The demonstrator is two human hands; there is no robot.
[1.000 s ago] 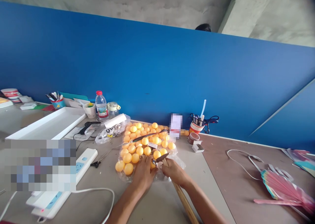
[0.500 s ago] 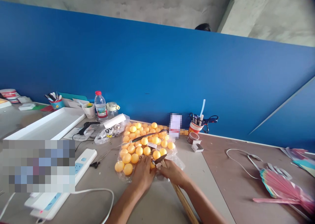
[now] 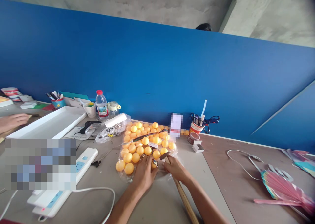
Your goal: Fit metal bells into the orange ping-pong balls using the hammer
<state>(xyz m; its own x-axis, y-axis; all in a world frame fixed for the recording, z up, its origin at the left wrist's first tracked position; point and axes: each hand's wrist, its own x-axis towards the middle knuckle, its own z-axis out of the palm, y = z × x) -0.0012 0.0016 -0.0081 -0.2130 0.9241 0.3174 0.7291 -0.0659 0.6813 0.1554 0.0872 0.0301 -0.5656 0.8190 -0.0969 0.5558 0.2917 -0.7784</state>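
My left hand (image 3: pixel 145 172) rests, fingers bent and close together, on the near edge of a clear plastic pack of orange balls (image 3: pixel 128 168). By its thumb side is a small shiny, patterned piece (image 3: pixel 155 163); the fingers hide what they grip. My right hand (image 3: pixel 177 170) is wrapped round the long wooden handle of a hammer (image 3: pixel 182 195), close under its dark, pointed head (image 3: pixel 164 155). The head is just right of the shiny piece, apart from it. Across the pack lies a dark strap (image 3: pixel 149 135).
A white power strip (image 3: pixel 85 161) with a cable lies left. Behind it are an open white tray (image 3: pixel 73 111) and a water bottle (image 3: pixel 101 104). A pen cup (image 3: pixel 196 128) stands at the blue partition (image 3: pixel 152 66). Another person's hand (image 3: pixel 16 120) shows far left.
The hammer's head and my right hand have drawn slightly right, away from the shiny piece, which now shows more. Another person's hand has come into view at the far left.
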